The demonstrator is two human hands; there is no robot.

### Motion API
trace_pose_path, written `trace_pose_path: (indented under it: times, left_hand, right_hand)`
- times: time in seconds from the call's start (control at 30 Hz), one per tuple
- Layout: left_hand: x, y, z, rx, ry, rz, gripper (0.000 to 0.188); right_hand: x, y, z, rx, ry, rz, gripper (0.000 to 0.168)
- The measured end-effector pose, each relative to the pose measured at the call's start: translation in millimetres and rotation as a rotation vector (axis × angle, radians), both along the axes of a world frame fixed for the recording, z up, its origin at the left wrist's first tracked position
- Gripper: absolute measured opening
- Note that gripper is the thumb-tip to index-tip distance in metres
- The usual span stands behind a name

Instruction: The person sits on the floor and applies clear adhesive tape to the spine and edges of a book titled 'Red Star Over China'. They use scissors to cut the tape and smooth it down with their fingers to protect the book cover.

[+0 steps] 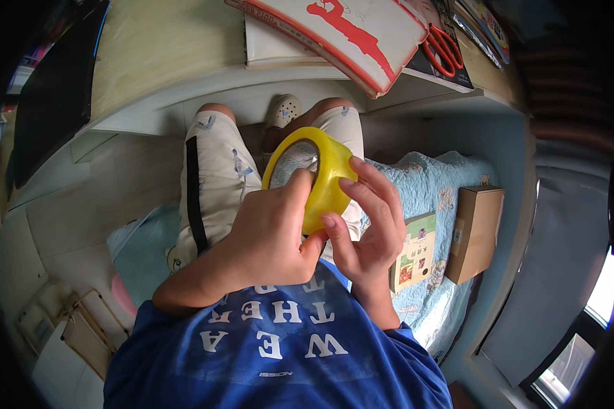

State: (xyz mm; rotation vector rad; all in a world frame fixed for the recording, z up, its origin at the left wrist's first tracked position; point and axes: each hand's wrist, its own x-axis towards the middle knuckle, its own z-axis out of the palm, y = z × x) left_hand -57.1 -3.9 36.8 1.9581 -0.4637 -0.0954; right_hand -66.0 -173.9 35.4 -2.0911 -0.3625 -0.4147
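Observation:
A wide roll of yellow adhesive tape (332,181) is held up over my lap, its round opening facing up and to the left. My left hand (273,232) grips its near side, one finger reaching into the core and the thumb low by the outer face. On the right, my right hand (371,227) has its curved fingertips against the tape's outer face, with the thumb near the lower edge. Its fingers are spread, and the palm stays off the roll. No loose tape end can be made out.
Ahead is a desk (158,41) with a red-and-white book (348,36) jutting past its edge and red-handled scissors (442,51). A dark flat panel (56,97) stands left. To my right, a blue quilt (424,179) bears a book (414,250) and a cardboard box (476,232).

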Motion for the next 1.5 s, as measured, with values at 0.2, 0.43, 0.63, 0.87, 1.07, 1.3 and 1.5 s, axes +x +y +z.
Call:
trace_pose_path:
  times: [0.2,0.43,0.63,0.87,1.07,1.3,1.5]
  left_hand:
    - [-3.4,1.3,2.9,0.139,0.046,0.013,0.055]
    - [-3.8,-0.1,1.4,0.086,0.017,0.027,0.050]
    - [-0.2,-3.5,4.0,0.058,-0.053,0.045,0.044]
    - [-0.1,-3.9,7.5,0.075,-0.077,0.049,0.044]
    - [-4.5,-1.8,2.5,0.090,-0.038,0.052,0.059]
    - [-5.7,1.1,-2.4,0.087,-0.012,0.072,0.055]
    - [-1.9,-1.9,2.5,0.065,-0.058,0.077,0.036]
  right_hand:
    - [-3.2,8.4,-7.1,0.061,-0.004,-0.029,0.028]
    - [-8.1,15.7,-9.4,0.152,-0.014,-0.061,0.022]
    - [-9.3,15.3,-8.8,0.037,-0.104,-0.083,0.030]
    - [-6.4,15.7,-0.3,0.022,-0.085,-0.087,0.035]
    - [-8.3,20.9,-3.9,0.062,-0.085,-0.089,0.030]
    - [-6.8,24.7,-3.1,0.103,-0.047,-0.070,0.028]
    - [-7.2,25.5,-1.9,0.122,-0.056,-0.076,0.027]
